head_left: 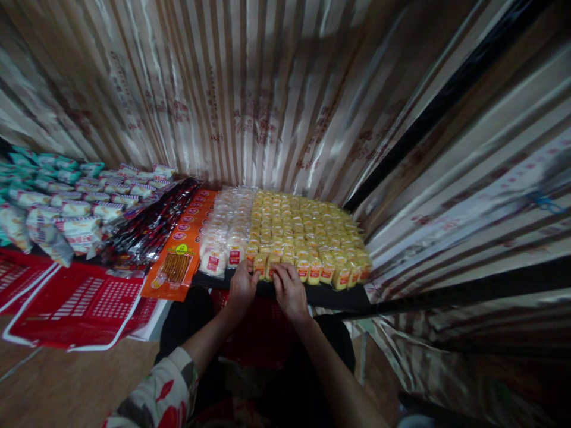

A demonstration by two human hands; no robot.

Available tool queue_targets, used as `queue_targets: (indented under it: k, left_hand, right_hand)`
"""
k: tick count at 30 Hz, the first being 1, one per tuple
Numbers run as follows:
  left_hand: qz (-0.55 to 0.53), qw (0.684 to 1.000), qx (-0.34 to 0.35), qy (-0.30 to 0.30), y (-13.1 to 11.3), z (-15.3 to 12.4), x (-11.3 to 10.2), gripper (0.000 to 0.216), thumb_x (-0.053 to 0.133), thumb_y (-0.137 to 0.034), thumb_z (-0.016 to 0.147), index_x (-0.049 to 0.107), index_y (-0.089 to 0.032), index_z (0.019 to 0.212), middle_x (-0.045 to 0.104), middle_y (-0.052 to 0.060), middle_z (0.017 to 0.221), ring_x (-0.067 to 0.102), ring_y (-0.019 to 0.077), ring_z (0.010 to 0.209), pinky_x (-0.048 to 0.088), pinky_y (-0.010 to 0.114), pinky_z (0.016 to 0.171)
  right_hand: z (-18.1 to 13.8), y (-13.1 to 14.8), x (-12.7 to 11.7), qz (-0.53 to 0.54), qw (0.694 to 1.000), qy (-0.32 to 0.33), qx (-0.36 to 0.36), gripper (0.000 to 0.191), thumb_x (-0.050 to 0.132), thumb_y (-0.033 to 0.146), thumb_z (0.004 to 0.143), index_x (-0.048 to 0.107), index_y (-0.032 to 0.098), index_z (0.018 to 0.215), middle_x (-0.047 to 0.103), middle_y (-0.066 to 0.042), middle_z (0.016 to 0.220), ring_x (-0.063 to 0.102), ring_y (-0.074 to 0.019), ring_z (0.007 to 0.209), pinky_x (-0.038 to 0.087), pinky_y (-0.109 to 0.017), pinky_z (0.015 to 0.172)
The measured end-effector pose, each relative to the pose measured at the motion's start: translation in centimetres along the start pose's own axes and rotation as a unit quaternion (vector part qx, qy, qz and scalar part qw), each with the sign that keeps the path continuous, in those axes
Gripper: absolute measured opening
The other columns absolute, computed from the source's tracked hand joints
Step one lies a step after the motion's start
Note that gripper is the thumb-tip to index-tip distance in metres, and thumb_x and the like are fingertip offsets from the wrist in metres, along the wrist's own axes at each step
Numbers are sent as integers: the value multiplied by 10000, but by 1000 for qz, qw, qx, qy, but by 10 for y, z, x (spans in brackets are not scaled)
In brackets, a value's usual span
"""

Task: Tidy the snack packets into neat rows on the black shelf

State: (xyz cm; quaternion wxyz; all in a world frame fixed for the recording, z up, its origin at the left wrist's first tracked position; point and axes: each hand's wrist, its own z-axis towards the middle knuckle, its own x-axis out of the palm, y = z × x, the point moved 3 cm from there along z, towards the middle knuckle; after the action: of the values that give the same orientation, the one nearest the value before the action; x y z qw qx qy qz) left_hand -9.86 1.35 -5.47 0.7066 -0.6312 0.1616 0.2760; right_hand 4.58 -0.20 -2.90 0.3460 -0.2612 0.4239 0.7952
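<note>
Left hand [242, 288] and right hand [289, 290] at 1 row of yellow packets [307, 235]

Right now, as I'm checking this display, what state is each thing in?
Left hand: fingertips at the yellow packs, grip unclear
Right hand: fingers bent at the same packs, grip unclear
Yellow packs: wrapped, in close rows
White packs: wrapped, in rows
Orange packet: face up
Dark packets: overlapping
Pale striped packs: piled
Teal packs: piled
Red basket: contents unclear
Sheeting: hanging, creased

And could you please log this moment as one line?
left hand: at yellow packets, front row | right hand: same row | grip: unclear | white packets: left of yellow packets
</note>
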Motion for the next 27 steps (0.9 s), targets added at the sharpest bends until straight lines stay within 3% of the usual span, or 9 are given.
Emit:
queue_targets:
  k: [5,15,21,27]
  left_hand:
    - [43,999,27,-2,-6,-1,-3,94,519,-206,797,497,-185,886,577,29,825,584,159,770,448,261,695]
    - [60,996,64,17,-8,4,2,54,487,-170,795,467,-198,754,539,0,737,550,140,704,427,245,661]
    - [50,996,74,16,-9,2,1,66,499,-186,798,471,-194,739,537,3,722,550,147,708,429,251,665]
    - [47,996,60,54,-11,8,1,38,516,-181,785,482,-194,773,546,-4,730,553,140,697,434,250,664]
  right_hand:
    - [-10,-6,7,-6,1000,-10,5,349,369,175,885,569,191,1171,536,-116,1083,556,-188,989,498,-332,863]
    - [-19,-11,8,-5,1000,-7,-28,422,347,124,871,525,218,1242,549,-103,1169,503,-196,1103,459,-383,941]
    - [-33,-15,-1,-47,996,-69,9,382,382,152,887,533,229,1229,536,-104,1158,499,-200,1062,458,-384,913]
    - [-31,-21,2,-44,998,-48,21,423,352,155,889,486,222,1285,525,-121,1175,482,-216,1085,465,-396,901]
